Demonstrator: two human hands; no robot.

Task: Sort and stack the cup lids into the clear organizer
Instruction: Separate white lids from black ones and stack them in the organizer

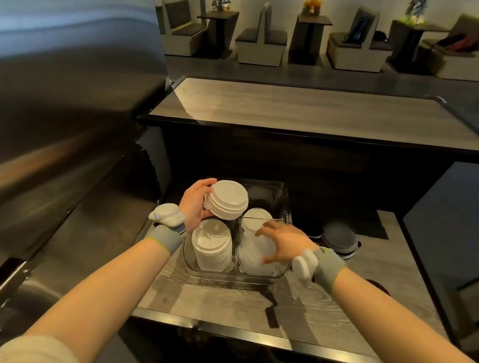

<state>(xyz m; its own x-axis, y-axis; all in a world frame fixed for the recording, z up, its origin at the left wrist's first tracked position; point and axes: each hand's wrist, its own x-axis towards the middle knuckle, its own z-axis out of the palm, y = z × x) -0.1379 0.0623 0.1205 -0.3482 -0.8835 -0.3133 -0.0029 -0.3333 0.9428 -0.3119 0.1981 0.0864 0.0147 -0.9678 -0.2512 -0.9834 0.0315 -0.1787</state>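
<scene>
We note white lids [227,199], a clear organizer [255,277], dark grey lids [338,238], a grey wood-grain table [225,301], grey wristbands [163,239] trimmed yellow-green, white wrist units [169,213], a cream sleeve [34,351], a silver metal panel [70,86].

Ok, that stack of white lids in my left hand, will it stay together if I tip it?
Probably light: the left hand grips the stack of white lids unaided, tilted. They look nested, so likely hold together, though a steeper tilt could shed the top ones. Thin plastic probably flexes if squeezed.

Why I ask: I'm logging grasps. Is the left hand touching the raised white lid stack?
Touching. Head view: the left hand grips the white lid stack, fingers curled round its edge.
</scene>
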